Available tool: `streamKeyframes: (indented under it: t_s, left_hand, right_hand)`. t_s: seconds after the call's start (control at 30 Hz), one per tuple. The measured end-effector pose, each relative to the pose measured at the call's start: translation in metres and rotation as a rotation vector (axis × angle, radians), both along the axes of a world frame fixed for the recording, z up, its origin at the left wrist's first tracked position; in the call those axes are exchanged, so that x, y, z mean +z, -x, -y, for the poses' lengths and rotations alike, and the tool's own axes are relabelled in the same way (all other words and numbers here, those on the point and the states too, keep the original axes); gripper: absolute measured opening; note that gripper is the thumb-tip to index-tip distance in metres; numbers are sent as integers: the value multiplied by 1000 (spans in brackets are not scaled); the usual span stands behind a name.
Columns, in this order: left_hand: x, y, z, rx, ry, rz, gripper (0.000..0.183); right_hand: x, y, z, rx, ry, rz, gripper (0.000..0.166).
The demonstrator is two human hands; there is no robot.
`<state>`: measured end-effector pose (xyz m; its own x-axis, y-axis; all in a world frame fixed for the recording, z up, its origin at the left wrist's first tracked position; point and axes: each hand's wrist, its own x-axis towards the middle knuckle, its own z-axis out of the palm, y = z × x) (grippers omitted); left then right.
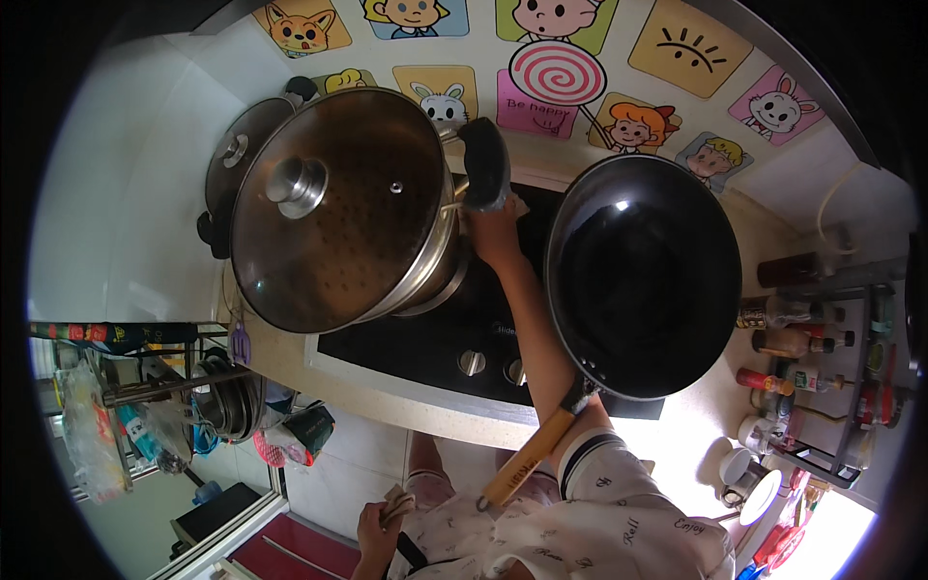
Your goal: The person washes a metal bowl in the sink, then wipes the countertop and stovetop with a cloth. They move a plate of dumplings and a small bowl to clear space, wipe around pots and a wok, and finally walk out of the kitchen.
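My right hand (494, 235) reaches across the cooktop (428, 355), beside the black side handle (484, 163) of a large steel pot (424, 268). The handle hides most of its fingers, and something pale shows beside them; I cannot tell its grip. A domed glass lid (341, 217) with a steel knob (296, 187) covers the pot. My left hand (377, 528) is low near my body, holding a crumpled beige cloth (397, 506). A black wok (641, 279) stands at the right, its wooden handle (525, 458) pointing towards me over my right forearm.
Behind the large pot, a second lidded pot (243, 145) stands by the wall. A rack of bottles and jars (805, 355) is on the right. On the left, a shelf rail (174, 388) has pans and bags around it. A purple slotted turner (240, 342) hangs by the counter edge.
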<state>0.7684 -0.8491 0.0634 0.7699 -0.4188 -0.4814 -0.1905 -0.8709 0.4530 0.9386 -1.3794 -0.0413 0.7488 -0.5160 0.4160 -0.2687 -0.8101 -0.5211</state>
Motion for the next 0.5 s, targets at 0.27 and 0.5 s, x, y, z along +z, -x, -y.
streamKeyframes:
  t_s: [0.27,0.5]
  left_hand:
    - [5,-2,-9,48,-24,-11,32]
    - [-8,0,-22,30,55,24,29]
  right_hand:
    - [-10,18,20,-399,-492,475,20]
    - [7,61,-5,-392,-213,304,33]
